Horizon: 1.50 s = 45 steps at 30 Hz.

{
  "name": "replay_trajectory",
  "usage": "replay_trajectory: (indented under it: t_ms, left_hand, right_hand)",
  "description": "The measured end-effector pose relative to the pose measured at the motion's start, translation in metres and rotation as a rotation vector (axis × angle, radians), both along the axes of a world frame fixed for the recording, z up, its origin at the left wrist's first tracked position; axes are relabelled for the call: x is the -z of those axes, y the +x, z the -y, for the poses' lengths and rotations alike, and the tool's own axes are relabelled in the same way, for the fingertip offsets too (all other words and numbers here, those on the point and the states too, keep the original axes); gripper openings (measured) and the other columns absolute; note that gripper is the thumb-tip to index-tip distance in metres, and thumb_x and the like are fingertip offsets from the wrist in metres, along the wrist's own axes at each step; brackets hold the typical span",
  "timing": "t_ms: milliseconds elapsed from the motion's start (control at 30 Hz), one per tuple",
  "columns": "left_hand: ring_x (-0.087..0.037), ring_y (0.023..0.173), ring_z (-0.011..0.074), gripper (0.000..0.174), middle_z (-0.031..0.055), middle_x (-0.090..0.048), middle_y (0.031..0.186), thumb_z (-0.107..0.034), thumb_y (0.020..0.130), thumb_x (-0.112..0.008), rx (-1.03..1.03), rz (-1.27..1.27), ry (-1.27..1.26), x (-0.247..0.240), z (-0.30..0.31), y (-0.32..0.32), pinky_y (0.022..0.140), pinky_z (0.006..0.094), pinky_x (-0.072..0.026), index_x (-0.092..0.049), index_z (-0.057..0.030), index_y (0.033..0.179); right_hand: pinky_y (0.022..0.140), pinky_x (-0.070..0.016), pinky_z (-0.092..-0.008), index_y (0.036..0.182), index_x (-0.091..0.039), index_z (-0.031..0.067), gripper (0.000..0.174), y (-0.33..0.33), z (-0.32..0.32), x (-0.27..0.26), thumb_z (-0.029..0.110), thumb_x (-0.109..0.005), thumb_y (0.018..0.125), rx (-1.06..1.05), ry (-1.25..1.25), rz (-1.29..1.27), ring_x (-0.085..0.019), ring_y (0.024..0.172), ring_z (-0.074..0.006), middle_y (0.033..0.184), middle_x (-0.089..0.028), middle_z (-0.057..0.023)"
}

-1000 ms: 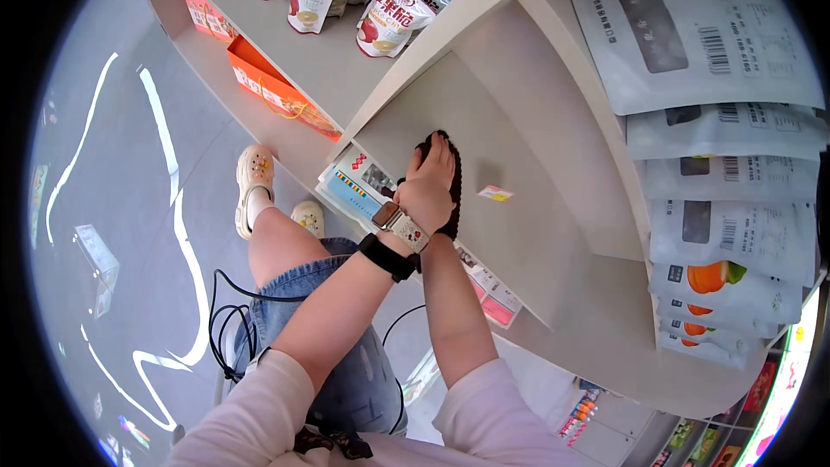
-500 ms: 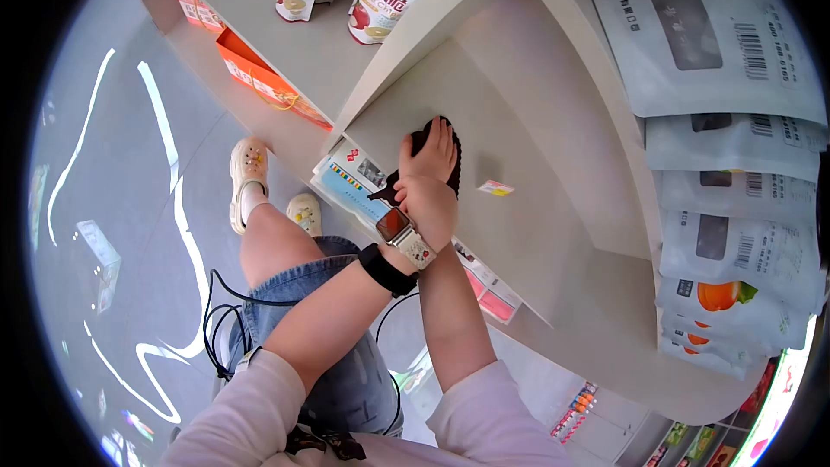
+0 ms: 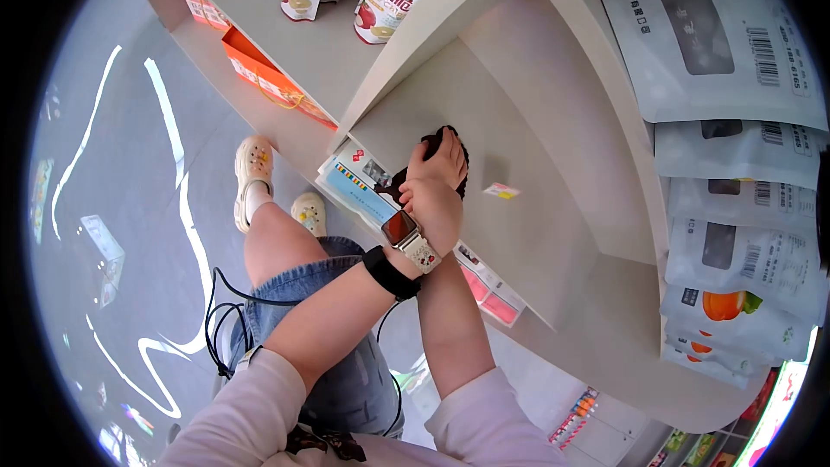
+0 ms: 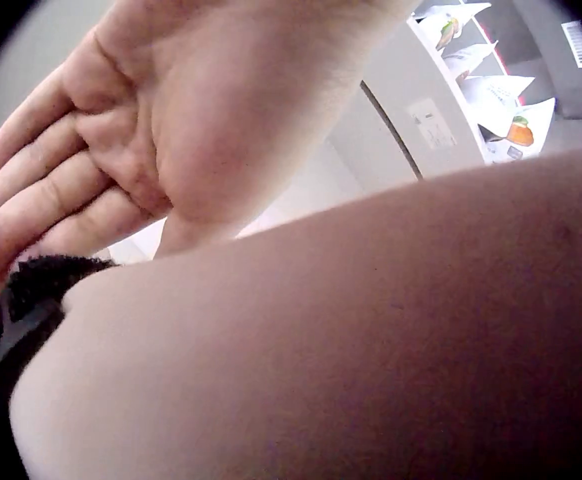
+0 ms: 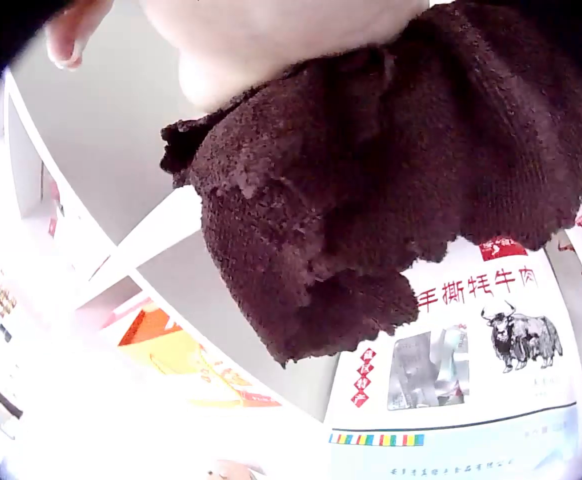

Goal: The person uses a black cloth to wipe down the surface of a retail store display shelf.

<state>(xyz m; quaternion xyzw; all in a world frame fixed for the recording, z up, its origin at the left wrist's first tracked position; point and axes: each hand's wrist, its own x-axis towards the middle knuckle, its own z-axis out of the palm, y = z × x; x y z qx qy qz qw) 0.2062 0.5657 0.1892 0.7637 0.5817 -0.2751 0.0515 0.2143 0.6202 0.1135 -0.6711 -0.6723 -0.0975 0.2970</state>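
Note:
My right hand [image 3: 447, 160] lies flat with fingers straight, pressing a dark brown cloth [image 3: 430, 147] onto a beige shelf [image 3: 536, 242]. Across its wrist rests my left hand [image 3: 435, 214], which wears a watch [image 3: 399, 229] and a black band. From the left wrist view, the left palm [image 4: 221, 110] faces the camera with extended fingers, above the right forearm [image 4: 321, 340]. Ragged edges of the cloth [image 5: 311, 210] hang past the shelf edge in the right wrist view, partly covering a white yak-meat package [image 5: 471, 370]. Most of the right hand is out of that frame.
A price tag [image 3: 501, 191] lies on the shelf right of the hands. Grey pouches [image 3: 735, 242] hang stacked at the right. Apple-chip bags [image 3: 389, 4] stand on the neighbouring shelf, above an orange gift bag [image 3: 268, 78]. A black cable [image 3: 226, 320] loops beside the leg.
My right hand and the cloth have shifted slightly along the shelf, and the cloth now bunches more to the hand's left. The left hand has stayed over the right wrist.

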Motion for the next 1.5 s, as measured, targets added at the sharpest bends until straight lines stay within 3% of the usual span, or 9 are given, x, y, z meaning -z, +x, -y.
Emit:
replay_trajectory:
  t_ms: [200, 433, 600, 767, 867, 1000, 1167, 1267, 1500]
  left_hand:
    - [-0.041, 0.1, 0.024, 0.035, 0.0104, -0.049, 0.103, -0.022, 0.074, -0.055, 0.0, 0.001, -0.012, -0.001, 0.001, 0.001, 0.088, 0.0385, -0.0362, -0.051, -0.0037, 0.104]
    - [-0.044, 0.095, 0.0241, 0.03, 0.0101, -0.051, 0.098, -0.019, 0.074, -0.055, -0.012, 0.008, -0.009, -0.003, -0.001, -0.002, 0.085, 0.0391, -0.0377, -0.053, -0.0036, 0.1]
    - [-0.046, 0.092, 0.0241, 0.026, 0.0099, -0.053, 0.094, -0.017, 0.074, -0.055, -0.01, 0.012, -0.028, -0.006, 0.0, -0.001, 0.084, 0.0395, -0.0388, -0.055, -0.0035, 0.096]
    - [-0.049, 0.088, 0.0242, 0.022, 0.0098, -0.055, 0.091, -0.015, 0.074, -0.055, -0.012, 0.018, -0.052, -0.008, -0.002, -0.002, 0.082, 0.0399, -0.0399, -0.057, -0.0035, 0.093]
    - [-0.05, 0.086, 0.0242, 0.02, 0.0097, -0.055, 0.089, -0.013, 0.074, -0.054, -0.01, 0.022, -0.065, -0.009, -0.002, -0.002, 0.081, 0.0402, -0.0405, -0.058, -0.0034, 0.091]
    - [-0.052, 0.083, 0.0243, 0.018, 0.0095, -0.057, 0.086, -0.012, 0.074, -0.054, -0.006, 0.03, -0.093, -0.01, -0.001, 0.0, 0.08, 0.0405, -0.0414, -0.059, -0.0034, 0.089]
    - [-0.054, 0.08, 0.0244, 0.015, 0.0094, -0.058, 0.082, -0.01, 0.073, -0.054, -0.012, 0.034, -0.101, -0.011, -0.002, -0.001, 0.078, 0.0409, -0.0425, -0.061, -0.0033, 0.085]
    - [-0.056, 0.078, 0.0244, 0.014, 0.0093, -0.059, 0.08, -0.008, 0.073, -0.054, -0.015, 0.036, -0.114, -0.012, -0.003, -0.001, 0.077, 0.0412, -0.0431, -0.062, -0.0033, 0.084]
    - [-0.058, 0.071, 0.0245, 0.011, 0.009, -0.061, 0.074, -0.006, 0.073, -0.054, -0.019, 0.037, -0.199, -0.013, -0.004, 0.001, 0.074, 0.0417, -0.0446, -0.064, -0.0033, 0.078]
  right_hand:
    - [0.087, -0.0389, -0.0394, 0.098, -0.057, 0.0081, 0.029, 0.002, 0.007, -0.005, 0.016, -0.057, 0.069, -0.592, -0.072, -0.045, -0.052, 0.096, -0.0287, 0.099, -0.058, -0.0094]
    - [0.09, -0.0353, -0.0409, 0.1, -0.056, 0.0085, 0.029, -0.003, 0.003, -0.004, 0.019, -0.056, 0.072, -0.005, -0.124, -0.045, -0.05, 0.101, -0.028, 0.102, -0.057, -0.0081]
    - [0.09, -0.0364, -0.0402, 0.099, -0.058, 0.008, 0.03, 0.001, 0.006, -0.011, 0.018, -0.056, 0.071, -0.586, -0.141, -0.057, -0.05, 0.101, -0.028, 0.104, -0.058, -0.0071]
    - [0.089, -0.0367, -0.0405, 0.099, -0.057, 0.0084, 0.029, -0.003, 0.006, -0.006, 0.017, -0.056, 0.072, -0.104, -0.14, -0.12, -0.05, 0.099, -0.0279, 0.102, -0.058, -0.0067]
    - [0.088, -0.0367, -0.0407, 0.099, -0.057, 0.0084, 0.028, -0.002, 0.002, -0.002, 0.017, -0.055, 0.072, -0.058, -0.116, -0.044, -0.05, 0.099, -0.0281, 0.101, -0.058, -0.007]
    - [0.09, -0.0363, -0.0405, 0.105, -0.055, 0.0087, 0.032, 0.002, 0.001, -0.005, 0.016, -0.054, 0.074, -0.547, -0.134, -0.029, -0.05, 0.101, -0.028, 0.104, -0.058, -0.0075]
    - [0.095, -0.0328, -0.0399, 0.11, -0.054, 0.0061, 0.035, -0.004, 0.004, -0.009, 0.02, -0.051, 0.078, -0.409, -0.137, -0.016, -0.049, 0.104, -0.0256, 0.109, -0.057, -0.0102]
    - [0.097, -0.031, -0.0397, 0.11, -0.054, 0.0048, 0.034, -0.004, 0.001, -0.001, 0.02, -0.051, 0.079, -0.08, -0.107, -0.056, -0.05, 0.104, -0.0259, 0.109, -0.057, -0.0123]
    - [0.099, -0.0286, -0.0397, 0.112, -0.051, 0.0055, 0.037, 0.0, -0.002, -0.002, 0.015, -0.053, 0.076, -0.602, -0.137, -0.089, -0.05, 0.106, -0.028, 0.108, -0.057, -0.0132]
